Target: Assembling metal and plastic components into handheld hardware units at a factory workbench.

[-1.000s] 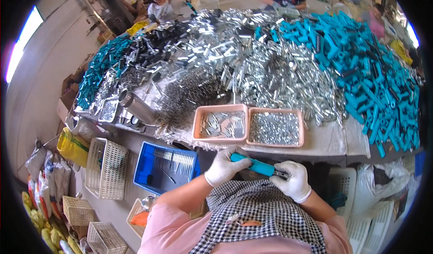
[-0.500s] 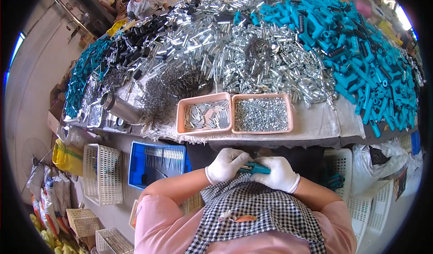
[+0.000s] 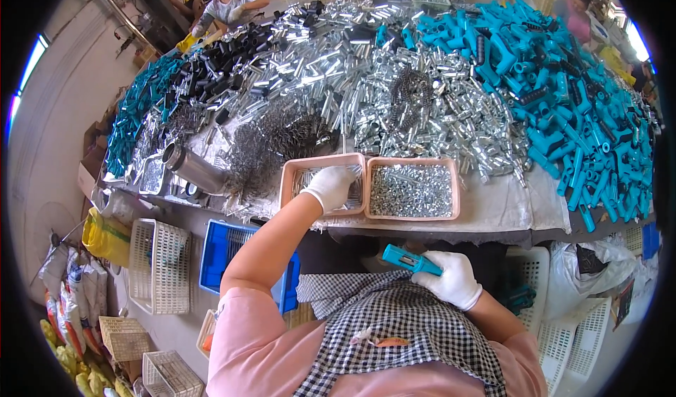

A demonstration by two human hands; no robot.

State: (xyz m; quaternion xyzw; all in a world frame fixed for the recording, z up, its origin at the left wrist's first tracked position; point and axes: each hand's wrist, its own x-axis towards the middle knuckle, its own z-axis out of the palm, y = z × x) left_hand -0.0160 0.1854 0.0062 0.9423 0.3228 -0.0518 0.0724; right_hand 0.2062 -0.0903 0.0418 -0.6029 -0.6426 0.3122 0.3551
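Note:
My left hand (image 3: 332,187), in a white glove, reaches into the left pink tray (image 3: 287,178), which holds slim metal pins (image 3: 355,198). Its fingers are bent down and drawn together among the pins; whatever they grip is hidden. Closed round a teal plastic handle-shaped housing (image 3: 407,259) is my right hand (image 3: 452,278), also gloved, above the checked apron. The housing's slotted end points up and left, free of the fingers. Beside the left tray stands a second pink tray (image 3: 456,185) full of small metal pieces (image 3: 410,190).
Heaped across the table are teal housings (image 3: 563,108), metal tubes (image 3: 317,66), dark springs (image 3: 282,129) and black parts (image 3: 225,55). A steel flask (image 3: 193,170) lies left. Below stand a blue crate (image 3: 211,256) and white baskets (image 3: 160,270). Co-workers (image 3: 232,6) are across the table.
My left hand has left the teal housing and moved forward into the left tray. My right hand keeps the housing and has shifted slightly right, with the slotted end now exposed.

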